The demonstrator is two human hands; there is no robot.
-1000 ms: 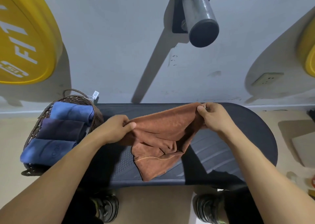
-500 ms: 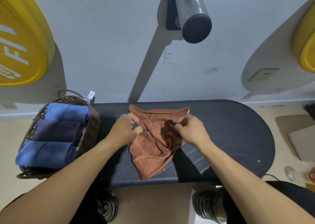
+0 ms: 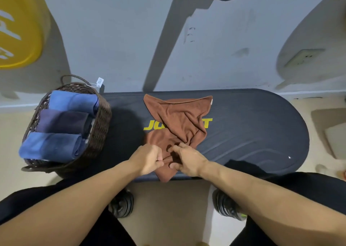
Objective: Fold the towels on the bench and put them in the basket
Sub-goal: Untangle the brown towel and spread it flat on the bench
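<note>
Bench [image 3: 252,133] shows yellow "JO…T", middle covered

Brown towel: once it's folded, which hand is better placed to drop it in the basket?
Left, probably. The basket sits at the bench's left end, on the left hand's side; the right hand would have to cross over. Both hands now pinch the brown towel's near edge.

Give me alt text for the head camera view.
Both hands, left and right, pinch the near end of a crumpled brown towel on a dark bench; a wicker basket at left holds three rolled blue towels.
</note>
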